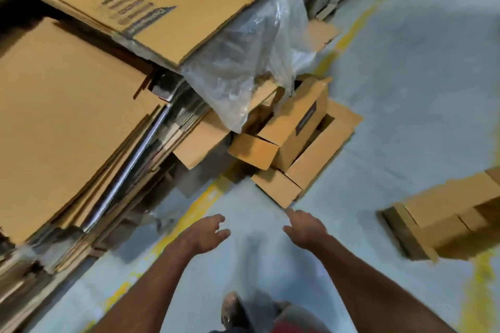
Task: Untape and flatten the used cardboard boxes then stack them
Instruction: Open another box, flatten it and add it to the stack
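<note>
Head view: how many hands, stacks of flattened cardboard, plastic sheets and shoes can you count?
Hands: 2, left hand and right hand, both empty
Flattened cardboard stacks: 2, near stack and far stack
Clear plastic sheets: 1
Shoes: 1 clearly seen
Total: 6

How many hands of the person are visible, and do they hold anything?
2. The left hand is at lower centre, open over the floor. The right hand is beside it, open, its fingertip near a small box. Neither holds anything.
</note>
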Tool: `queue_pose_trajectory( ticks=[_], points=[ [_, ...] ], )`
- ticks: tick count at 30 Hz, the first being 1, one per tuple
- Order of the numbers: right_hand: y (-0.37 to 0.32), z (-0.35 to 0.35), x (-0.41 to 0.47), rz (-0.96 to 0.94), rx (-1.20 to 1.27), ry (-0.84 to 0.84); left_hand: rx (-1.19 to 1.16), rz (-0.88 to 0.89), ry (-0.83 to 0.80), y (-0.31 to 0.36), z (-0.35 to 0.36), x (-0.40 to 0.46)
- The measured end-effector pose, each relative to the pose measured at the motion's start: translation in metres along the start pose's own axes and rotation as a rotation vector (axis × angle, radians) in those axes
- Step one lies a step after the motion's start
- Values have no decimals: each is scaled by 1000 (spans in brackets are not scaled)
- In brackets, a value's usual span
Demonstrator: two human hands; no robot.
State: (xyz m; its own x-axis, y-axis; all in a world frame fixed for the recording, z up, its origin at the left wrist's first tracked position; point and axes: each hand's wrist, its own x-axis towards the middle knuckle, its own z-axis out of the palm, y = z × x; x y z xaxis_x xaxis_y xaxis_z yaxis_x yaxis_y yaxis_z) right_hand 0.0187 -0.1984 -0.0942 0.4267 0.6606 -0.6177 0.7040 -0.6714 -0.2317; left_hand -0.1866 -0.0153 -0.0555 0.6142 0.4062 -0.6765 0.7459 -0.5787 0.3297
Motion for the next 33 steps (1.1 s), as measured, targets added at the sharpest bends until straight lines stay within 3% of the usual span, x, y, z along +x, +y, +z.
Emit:
queue_pose_trajectory(
  ticks=[11,18,28,33],
  points=[
    [-2,-23,37,136,192,118,-105,85,-28,1,-61,89],
    [20,-45,135,113,268,168,-66,110,-26,28,-71,183],
    [72,-31,321,133,596,158,-254,-33,26,58,-49,397],
    [93,-21,373,146,636,67,-149,-155,165,76,-57,489]
  ],
)
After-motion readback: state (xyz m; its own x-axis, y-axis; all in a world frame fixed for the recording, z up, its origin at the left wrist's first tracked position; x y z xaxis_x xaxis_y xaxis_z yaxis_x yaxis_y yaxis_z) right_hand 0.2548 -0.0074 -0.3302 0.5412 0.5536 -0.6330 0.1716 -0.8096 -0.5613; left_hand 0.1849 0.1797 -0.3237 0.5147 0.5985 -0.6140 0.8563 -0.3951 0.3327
